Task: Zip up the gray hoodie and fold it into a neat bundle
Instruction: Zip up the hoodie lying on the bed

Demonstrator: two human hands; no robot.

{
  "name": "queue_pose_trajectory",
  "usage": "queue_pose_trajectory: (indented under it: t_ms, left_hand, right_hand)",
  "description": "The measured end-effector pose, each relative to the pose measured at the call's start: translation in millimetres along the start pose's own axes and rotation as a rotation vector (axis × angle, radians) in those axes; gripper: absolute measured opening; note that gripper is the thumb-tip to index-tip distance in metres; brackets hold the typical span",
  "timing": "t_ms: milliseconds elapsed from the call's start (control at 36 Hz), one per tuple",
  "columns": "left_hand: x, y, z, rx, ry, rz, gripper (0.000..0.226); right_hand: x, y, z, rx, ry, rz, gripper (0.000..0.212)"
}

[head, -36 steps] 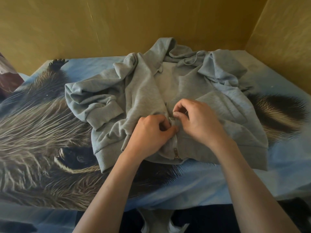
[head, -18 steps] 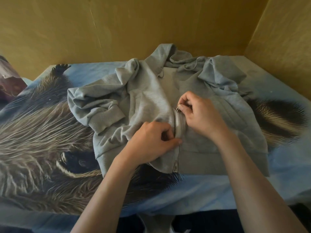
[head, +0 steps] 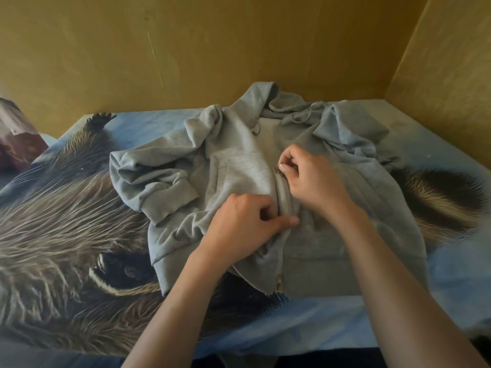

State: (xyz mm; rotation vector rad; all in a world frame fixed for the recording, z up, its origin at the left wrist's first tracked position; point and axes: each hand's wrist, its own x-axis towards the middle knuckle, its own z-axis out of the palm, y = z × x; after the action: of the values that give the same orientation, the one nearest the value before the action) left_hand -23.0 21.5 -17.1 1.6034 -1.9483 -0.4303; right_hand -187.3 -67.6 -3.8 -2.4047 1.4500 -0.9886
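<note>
A gray hoodie (head: 231,166) lies front side up on the bed, hood toward the wall, sleeves bunched at both sides. Its zipper (head: 284,197) is closed from the hem up to about mid-chest; above that the front lies open. My right hand (head: 310,179) pinches the metal zipper pull (head: 279,170) between thumb and fingers. My left hand (head: 244,227) is closed on the hoodie fabric beside the zipper, lower down, holding it against the bed.
The bed carries a blue sheet printed with a large raccoon (head: 66,235). Yellow walls (head: 212,49) close the back and right side. A dark purplish pillow (head: 18,142) sits at the far left. The bed's front edge runs just below my forearms.
My right hand has drawn the zipper pull up the hoodie front, away from me, closing more of the zipper. My left hand keeps its grip lower on the fabric.
</note>
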Motion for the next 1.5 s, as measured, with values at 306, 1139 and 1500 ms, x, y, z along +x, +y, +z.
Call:
queue_pose_trajectory:
  t_ms: [306, 1139, 1500]
  left_hand:
    - [50.1, 13.9, 6.2, 0.216, 0.364, -0.046, 0.022]
    - [55.4, -17.9, 74.5, 0.38, -0.081, -0.373, 0.131]
    - [53.9, -17.1, 72.0, 0.374, -0.106, -0.382, 0.142]
  right_hand:
    - [5.9, 1.4, -7.2, 0.138, -0.091, 0.044, 0.002]
    - [39.0, 38.0, 6.6, -0.023, -0.201, 0.029, 0.007]
    - [82.8, 35.8, 12.8, -0.099, -0.097, -0.041, 0.005]
